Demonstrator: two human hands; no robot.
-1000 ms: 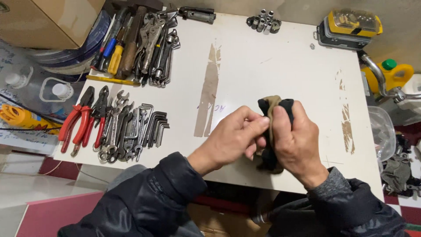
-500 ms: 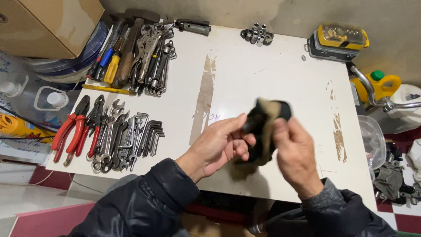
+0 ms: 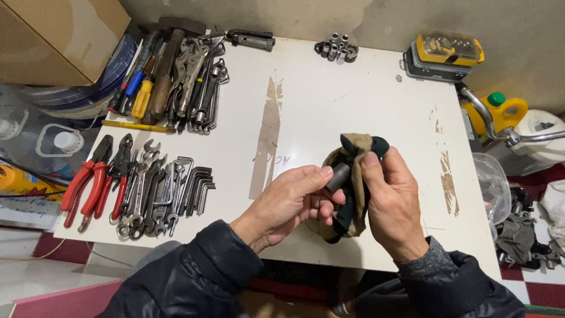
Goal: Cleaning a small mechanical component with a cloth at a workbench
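My left hand (image 3: 288, 203) pinches a small dark metal socket (image 3: 338, 176) between thumb and fingers, above the front middle of the white table (image 3: 353, 100). My right hand (image 3: 394, 203) holds a bunched olive and black rag (image 3: 351, 200) that touches the socket and hangs down between both hands. Both sleeves are dark jacket sleeves.
On the table's left lie red pliers (image 3: 85, 182), wrenches and hex keys (image 3: 168, 188). Screwdrivers and locking pliers (image 3: 170, 76) lie behind them. Several sockets (image 3: 335, 48) sit at the back edge, next to a yellow bit case (image 3: 444, 54). A cardboard box (image 3: 59, 35) stands at the far left.
The rag was wrapped around the socket with both hands closed on it. Now my hands have parted slightly and the socket shows bare in my left fingers.
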